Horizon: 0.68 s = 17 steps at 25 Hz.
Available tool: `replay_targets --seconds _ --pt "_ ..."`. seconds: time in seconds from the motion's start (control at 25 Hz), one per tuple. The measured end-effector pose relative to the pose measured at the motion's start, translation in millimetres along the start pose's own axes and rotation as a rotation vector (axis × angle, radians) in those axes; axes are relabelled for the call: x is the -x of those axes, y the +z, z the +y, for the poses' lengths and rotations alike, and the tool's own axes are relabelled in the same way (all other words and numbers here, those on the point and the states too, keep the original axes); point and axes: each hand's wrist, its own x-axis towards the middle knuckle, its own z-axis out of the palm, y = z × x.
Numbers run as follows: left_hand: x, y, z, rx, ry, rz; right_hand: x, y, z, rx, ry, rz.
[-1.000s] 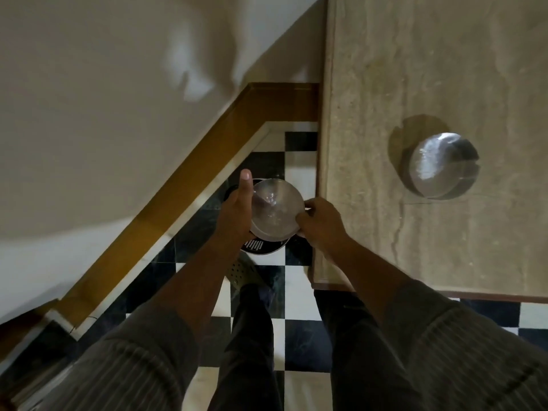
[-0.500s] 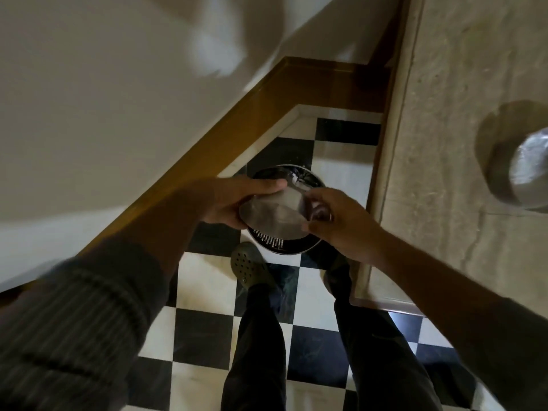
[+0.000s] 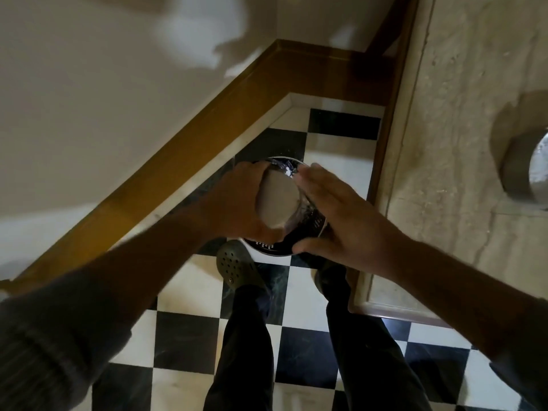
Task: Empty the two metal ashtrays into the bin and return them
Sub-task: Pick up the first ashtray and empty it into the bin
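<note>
Left hand: clamped around a round shiny metal ashtray, tipped bottom-up over a round black perforated bin on the checkered floor.
Right hand: fingers spread flat beside the ashtray, holding nothing.
Second metal ashtray: on the beige stone counter.
Risk: the ashtray could slip into the bin; ash may scatter onto tiles.

ashtray tipped further over bin | right hand released, flat

Dim indoor light; hard wall shadows; motion-blurred.
</note>
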Motion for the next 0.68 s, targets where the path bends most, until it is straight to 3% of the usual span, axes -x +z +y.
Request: replay_targets --seconds 0.16,0.24,0.28,0.4,0.48,0.56,0.68 --pt "12.1 33.8 -5.6 -0.116 0.046 0.157 8.9 -52.7 -30.9 -0.065 -0.187 0.360" --pt "8.3 45.4 -2.6 -0.098 0.072 0.195 7.9 -49.0 -33.5 0.030 -0.210 0.385" --pt "6.3 49.0 0.0 -0.086 0.088 0.217 7.3 -32.1 -27.0 0.108 -0.199 0.299" --pt "-0.9 49.9 0.6 -0.094 0.118 0.255 5.8 29.9 -3.4 0.412 -0.168 -0.180" --pt "0.5 49.0 -7.0 -0.122 0.138 0.262 0.6 43.3 6.3 0.426 -0.148 -0.309" --pt "2.1 48.1 -16.1 -0.133 0.172 0.253 -7.4 28.5 5.3 0.381 -0.139 -0.147" --pt "5.4 44.7 -14.4 -0.141 0.159 0.285 -7.6 -11.6 -8.6 0.279 -0.220 0.282"
